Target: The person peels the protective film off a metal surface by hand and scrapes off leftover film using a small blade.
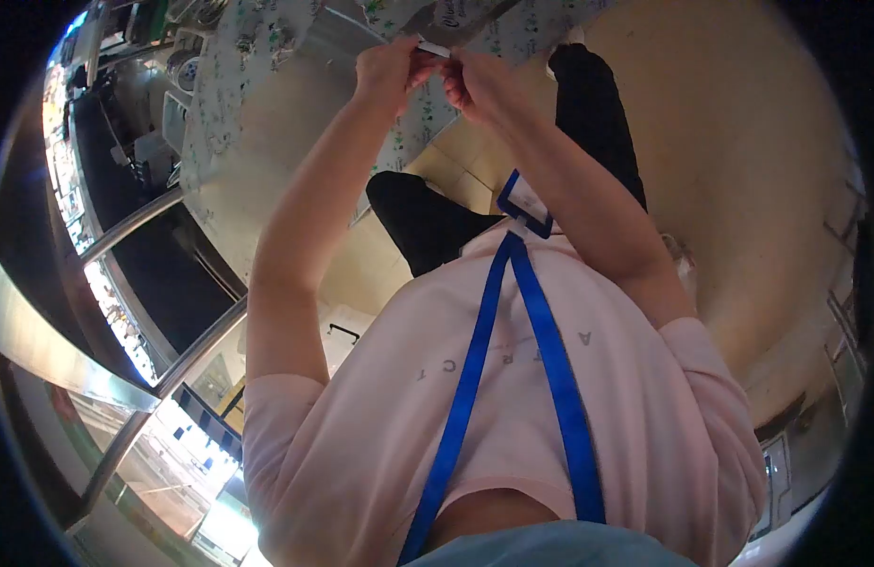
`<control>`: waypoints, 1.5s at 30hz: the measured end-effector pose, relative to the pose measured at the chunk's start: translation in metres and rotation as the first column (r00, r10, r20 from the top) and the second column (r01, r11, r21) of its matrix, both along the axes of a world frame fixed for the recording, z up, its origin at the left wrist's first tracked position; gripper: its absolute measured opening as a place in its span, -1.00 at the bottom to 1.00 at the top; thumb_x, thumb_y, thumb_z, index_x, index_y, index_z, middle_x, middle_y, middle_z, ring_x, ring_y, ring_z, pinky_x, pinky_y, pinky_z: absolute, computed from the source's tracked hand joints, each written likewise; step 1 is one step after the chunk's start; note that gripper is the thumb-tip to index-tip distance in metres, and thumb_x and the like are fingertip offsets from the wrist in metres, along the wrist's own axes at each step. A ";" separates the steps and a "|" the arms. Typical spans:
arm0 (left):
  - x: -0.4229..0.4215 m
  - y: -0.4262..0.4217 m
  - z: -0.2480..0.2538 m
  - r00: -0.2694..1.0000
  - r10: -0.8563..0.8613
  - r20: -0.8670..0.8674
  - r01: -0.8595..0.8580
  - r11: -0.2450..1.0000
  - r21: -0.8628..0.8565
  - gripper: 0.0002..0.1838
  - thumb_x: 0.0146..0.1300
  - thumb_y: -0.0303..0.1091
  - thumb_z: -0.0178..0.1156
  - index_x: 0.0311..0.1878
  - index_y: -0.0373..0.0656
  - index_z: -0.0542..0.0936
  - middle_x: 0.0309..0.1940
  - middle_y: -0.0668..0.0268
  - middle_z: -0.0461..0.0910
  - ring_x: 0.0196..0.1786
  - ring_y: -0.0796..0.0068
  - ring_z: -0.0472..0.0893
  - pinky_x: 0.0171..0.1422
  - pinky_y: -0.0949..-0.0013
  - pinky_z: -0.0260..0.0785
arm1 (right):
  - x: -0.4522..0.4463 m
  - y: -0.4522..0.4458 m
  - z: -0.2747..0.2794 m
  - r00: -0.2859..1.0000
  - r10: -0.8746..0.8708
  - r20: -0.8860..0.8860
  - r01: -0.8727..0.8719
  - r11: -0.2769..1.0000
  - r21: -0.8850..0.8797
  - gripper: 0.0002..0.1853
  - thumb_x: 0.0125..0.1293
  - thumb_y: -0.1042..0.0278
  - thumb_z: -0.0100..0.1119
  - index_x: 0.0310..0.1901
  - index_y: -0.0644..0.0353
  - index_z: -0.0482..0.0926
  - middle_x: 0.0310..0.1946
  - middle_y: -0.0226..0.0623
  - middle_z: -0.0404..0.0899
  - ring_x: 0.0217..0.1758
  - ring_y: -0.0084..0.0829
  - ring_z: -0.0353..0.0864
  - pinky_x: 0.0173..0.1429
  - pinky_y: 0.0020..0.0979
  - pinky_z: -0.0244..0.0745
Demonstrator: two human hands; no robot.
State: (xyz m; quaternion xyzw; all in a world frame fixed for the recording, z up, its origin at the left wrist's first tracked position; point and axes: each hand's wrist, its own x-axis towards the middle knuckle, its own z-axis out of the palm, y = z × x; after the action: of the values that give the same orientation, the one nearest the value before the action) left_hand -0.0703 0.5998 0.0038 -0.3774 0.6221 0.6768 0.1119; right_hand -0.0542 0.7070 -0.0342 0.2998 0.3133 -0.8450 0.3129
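Both arms reach forward to the top of the head view, where my hands meet. A small white strip-like piece sits between them; its kind is too small to make out. My left hand has its fingers closed at the left end of the piece. At its right end, my right hand is closed too, with fingers curled. The fingertips are partly hidden behind the hands. Behind and below them spreads a pale sheet with green print.
A blue lanyard with a badge hangs over my pink shirt. My dark-trousered legs are bent on either side of tan floor tiles. Metal rails run along the left. Pale bins or crates stand upper left.
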 end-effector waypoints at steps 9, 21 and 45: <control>-0.021 0.012 -0.011 0.998 -0.059 -0.006 0.059 0.998 0.002 -0.84 0.11 -0.45 0.02 -0.50 -0.37 0.45 -0.56 0.10 0.51 -0.65 0.46 0.45 -0.69 0.55 0.22 | -0.008 -0.003 0.003 0.976 -0.214 -0.030 0.215 0.976 0.030 -0.79 0.20 0.42 -0.20 -0.54 0.30 0.30 -0.72 -0.28 0.29 -0.75 -0.53 0.20 -0.73 -0.53 0.09; -0.040 -0.047 -0.116 0.589 -0.807 0.026 0.474 0.320 -0.820 -0.88 0.10 -0.53 -0.01 -0.40 -0.44 0.42 -0.55 0.07 0.48 -0.61 0.34 0.50 -0.69 0.44 0.29 | -0.015 -0.003 0.002 0.980 -0.184 -0.075 0.193 0.973 0.129 -0.79 0.19 0.41 -0.16 -0.54 0.32 0.34 -0.74 -0.26 0.35 -0.78 -0.52 0.21 -0.75 -0.52 0.10; -0.006 -0.046 -0.008 0.969 -0.019 -0.247 0.148 0.843 0.518 -0.73 0.16 -0.28 0.05 -0.13 -0.22 0.36 -0.27 0.18 0.47 -0.28 0.39 0.50 -0.21 0.41 0.36 | -0.019 0.024 0.019 0.802 0.266 -0.534 0.021 0.882 0.471 -0.65 0.20 0.16 -0.04 -0.60 0.27 0.41 -0.75 -0.38 0.35 -0.70 -0.58 0.33 -0.63 -0.53 0.22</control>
State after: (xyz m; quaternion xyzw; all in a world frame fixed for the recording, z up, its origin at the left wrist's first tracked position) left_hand -0.0762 0.5539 -0.0038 -0.2221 0.4348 0.8563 0.1682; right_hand -0.0729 0.7311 -0.0155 0.0687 0.6019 -0.7755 0.1778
